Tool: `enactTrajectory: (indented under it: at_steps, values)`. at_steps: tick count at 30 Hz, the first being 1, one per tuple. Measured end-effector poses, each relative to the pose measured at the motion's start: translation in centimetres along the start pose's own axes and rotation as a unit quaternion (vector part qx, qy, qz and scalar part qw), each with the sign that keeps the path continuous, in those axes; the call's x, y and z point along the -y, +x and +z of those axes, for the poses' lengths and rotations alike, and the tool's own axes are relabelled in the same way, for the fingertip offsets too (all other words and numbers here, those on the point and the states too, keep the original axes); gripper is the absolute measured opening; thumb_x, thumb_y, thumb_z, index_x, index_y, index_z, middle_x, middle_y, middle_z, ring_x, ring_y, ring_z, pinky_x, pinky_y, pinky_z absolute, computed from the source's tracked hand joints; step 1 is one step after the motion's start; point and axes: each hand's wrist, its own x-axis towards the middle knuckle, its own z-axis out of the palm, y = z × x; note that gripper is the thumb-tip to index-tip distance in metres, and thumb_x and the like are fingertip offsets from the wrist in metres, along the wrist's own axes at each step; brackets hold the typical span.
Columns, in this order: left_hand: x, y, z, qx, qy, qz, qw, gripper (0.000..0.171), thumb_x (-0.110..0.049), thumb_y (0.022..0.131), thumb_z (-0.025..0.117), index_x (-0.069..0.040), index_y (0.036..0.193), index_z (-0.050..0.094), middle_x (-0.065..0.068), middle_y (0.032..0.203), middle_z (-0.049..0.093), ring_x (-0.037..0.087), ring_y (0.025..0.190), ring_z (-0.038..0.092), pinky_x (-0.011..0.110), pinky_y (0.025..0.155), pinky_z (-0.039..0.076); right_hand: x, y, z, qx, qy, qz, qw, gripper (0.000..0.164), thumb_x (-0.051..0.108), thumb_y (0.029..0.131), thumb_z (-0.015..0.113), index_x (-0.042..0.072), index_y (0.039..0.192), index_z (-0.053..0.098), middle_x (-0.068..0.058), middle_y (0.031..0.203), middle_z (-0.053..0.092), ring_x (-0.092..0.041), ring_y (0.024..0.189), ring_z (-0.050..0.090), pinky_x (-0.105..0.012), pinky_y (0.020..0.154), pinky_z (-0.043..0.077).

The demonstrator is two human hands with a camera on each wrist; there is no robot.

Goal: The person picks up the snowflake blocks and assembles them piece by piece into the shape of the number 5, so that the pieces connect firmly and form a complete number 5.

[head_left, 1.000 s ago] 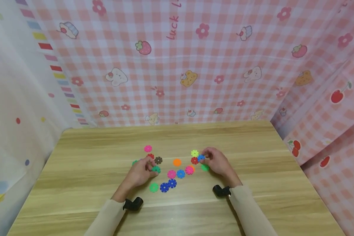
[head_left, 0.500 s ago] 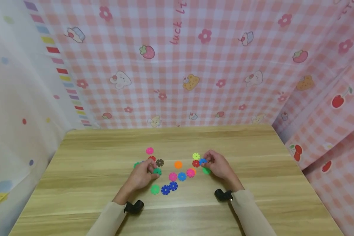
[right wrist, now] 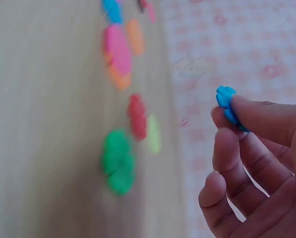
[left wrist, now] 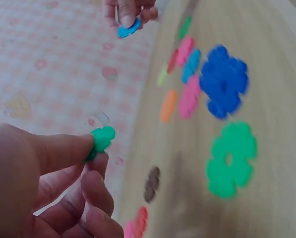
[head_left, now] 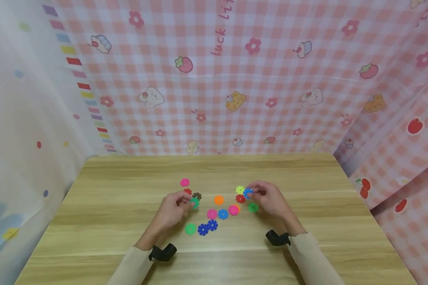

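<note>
My left hand [head_left: 172, 209] pinches a green notched plastic disc, a snowflake building piece [left wrist: 104, 139], between thumb and index finger, above the table. My right hand [head_left: 271, 198] pinches a blue snowflake disc [right wrist: 225, 97] the same way, its other fingers loosely curled. Under the right hand lies a green disc [head_left: 253, 207], beside a red disc [head_left: 240, 198] and a yellow-green one [head_left: 240, 190]. Near the left fingertips are a brown disc [head_left: 197, 196] and a red disc [head_left: 187, 192], with a pink disc [head_left: 184, 182] behind.
Between the hands lie an orange disc [head_left: 219, 200], a pink disc [head_left: 212, 214], a blue disc [head_left: 223, 214] and a pink disc [head_left: 233, 210] overlapping an orange one. Nearer are dark blue discs [head_left: 203, 229] and a green one [head_left: 190, 228]. Checked cloth [head_left: 207, 87] hangs behind the wooden table [head_left: 92, 213].
Both hands have risen from the table with their discs: green in the left, blue in the right. The green disc under the right hand now shows fully. The head view has shifted slightly.
</note>
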Motion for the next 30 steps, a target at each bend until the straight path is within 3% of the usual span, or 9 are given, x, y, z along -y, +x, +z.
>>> enactTrajectory:
  at_steps: [7, 12, 17, 23, 30]
  values:
    - [-2.1, -0.5, 0.2, 0.017, -0.043, 0.007, 0.9989, 0.008, -0.017, 0.094, 0.068, -0.013, 0.101, 0.068, 0.012, 0.084, 0.068, 0.022, 0.064, 0.056, 0.024, 0.052, 0.046, 3.3, -0.4, 0.2, 0.011, 0.073, -0.032, 0.997, 0.016, 0.007, 0.095, 0.066, 0.008, 0.11, 0.07, -0.021, 0.093, 0.071, -0.043, 0.081, 0.065, -0.041, 0.068, 0.059]
    - [-4.1, -0.6, 0.3, 0.022, -0.061, 0.016, 0.9978, 0.011, -0.019, 0.097, 0.064, -0.013, 0.106, 0.068, 0.004, 0.077, 0.068, 0.02, 0.059, 0.053, 0.022, 0.051, 0.042, 5.5, -0.8, 0.4, 0.018, 0.108, -0.058, 0.992, 0.018, 0.005, 0.095, 0.066, 0.006, 0.113, 0.069, -0.016, 0.094, 0.072, -0.032, 0.081, 0.071, -0.04, 0.077, 0.061]
    - [-6.0, -0.9, 0.5, 0.026, -0.089, 0.017, 0.9956, 0.015, -0.019, 0.096, 0.066, -0.01, 0.107, 0.068, 0.003, 0.081, 0.072, 0.029, 0.065, 0.059, 0.025, 0.057, 0.046, 7.1, -1.4, 0.6, 0.033, 0.139, -0.081, 0.986, 0.017, 0.002, 0.094, 0.065, 0.003, 0.111, 0.067, -0.016, 0.097, 0.073, -0.017, 0.082, 0.073, -0.032, 0.076, 0.061]
    - [-7.8, -1.2, 0.7, 0.028, -0.128, -0.004, 0.9914, 0.015, -0.02, 0.095, 0.067, -0.01, 0.106, 0.069, 0.011, 0.089, 0.075, 0.027, 0.063, 0.062, 0.02, 0.049, 0.035, 8.2, -1.9, 1.2, 0.034, 0.143, -0.091, 0.985, 0.011, 0.003, 0.094, 0.065, 0.003, 0.105, 0.069, -0.016, 0.097, 0.073, -0.019, 0.084, 0.073, -0.031, 0.074, 0.061]
    - [-8.4, -1.2, 0.9, 0.031, -0.16, -0.024, 0.9864, 0.015, -0.017, 0.095, 0.066, -0.009, 0.108, 0.067, 0.006, 0.086, 0.076, 0.028, 0.062, 0.062, 0.019, 0.052, 0.04, 8.5, -2.0, 1.9, 0.034, 0.148, -0.102, 0.983, 0.009, 0.005, 0.094, 0.067, 0.002, 0.101, 0.071, -0.014, 0.098, 0.073, -0.026, 0.088, 0.073, -0.031, 0.077, 0.061]
